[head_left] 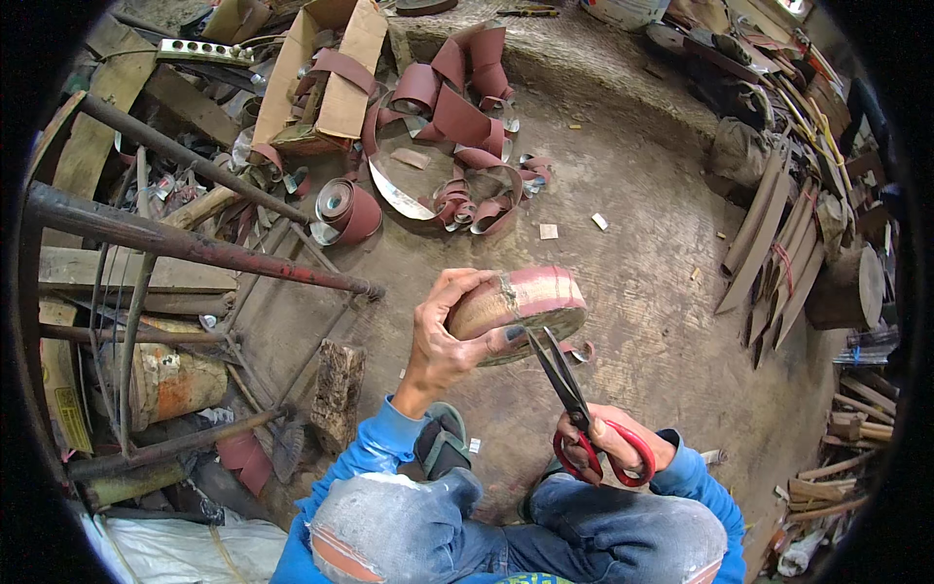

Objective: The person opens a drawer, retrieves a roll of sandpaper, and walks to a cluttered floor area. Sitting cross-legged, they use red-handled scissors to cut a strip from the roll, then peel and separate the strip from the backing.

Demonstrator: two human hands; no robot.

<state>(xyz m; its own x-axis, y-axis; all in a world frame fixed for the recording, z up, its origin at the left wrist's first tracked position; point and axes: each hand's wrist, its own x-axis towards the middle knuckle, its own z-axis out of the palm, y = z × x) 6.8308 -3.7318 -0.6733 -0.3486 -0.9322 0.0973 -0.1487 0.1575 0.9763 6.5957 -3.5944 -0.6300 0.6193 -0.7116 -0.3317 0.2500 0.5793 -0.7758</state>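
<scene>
My left hand point(450, 326) grips a thick round wheel point(530, 304), tilted in front of my knees. Around its rim run pale tan and dark red bands, with a dark line across the top. My thumb presses near the lower edge. In my right hand point(618, 440) are scissors point(567, 383) with black blades and red handles, fingers through the loops. The blades stand apart, their tips beside the wheel's lower right edge; whether they touch it I cannot tell. Just behind the tips, a small curled reddish strip point(581, 352) lies on the floor.
Dark red sandpaper strips point(462, 122) lie tangled ahead, beside a sandpaper roll point(348, 212) and a cardboard box point(350, 92). A rusty metal frame point(204, 238) stands left, near a wood block point(338, 389). Curved slats point(778, 243) lean at right. Paper scraps point(549, 232) dot the floor.
</scene>
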